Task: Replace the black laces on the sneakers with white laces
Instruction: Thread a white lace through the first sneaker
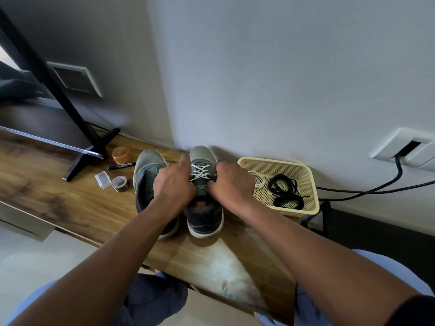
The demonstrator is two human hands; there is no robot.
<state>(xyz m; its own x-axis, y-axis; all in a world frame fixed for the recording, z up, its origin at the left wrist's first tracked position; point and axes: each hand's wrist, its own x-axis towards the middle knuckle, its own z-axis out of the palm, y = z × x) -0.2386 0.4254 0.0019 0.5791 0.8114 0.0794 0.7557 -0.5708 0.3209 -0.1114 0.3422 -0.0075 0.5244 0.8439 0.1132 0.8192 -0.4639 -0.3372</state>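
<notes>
Head view shows my left hand point(173, 187) and right hand point(229, 184) curled on either side of the right sneaker point(204, 196), apparently pinching the white lace point(199, 173) near the top eyelets, though the ends are hidden. The black laces point(286, 192) lie in the basket point(306, 208). Pulling unevenly could leave one end short, and the left sneaker point(146, 182) looks unlaced.

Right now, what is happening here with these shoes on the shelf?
A person is relacing a pair of sneakers on a wooden shelf. Both hands, the left hand and the right hand, work at the white lace on the right sneaker, which is already crossed through several eyelets. The left sneaker shows no lace. The removed black laces lie in the yellow basket, beside another white lace.
</notes>
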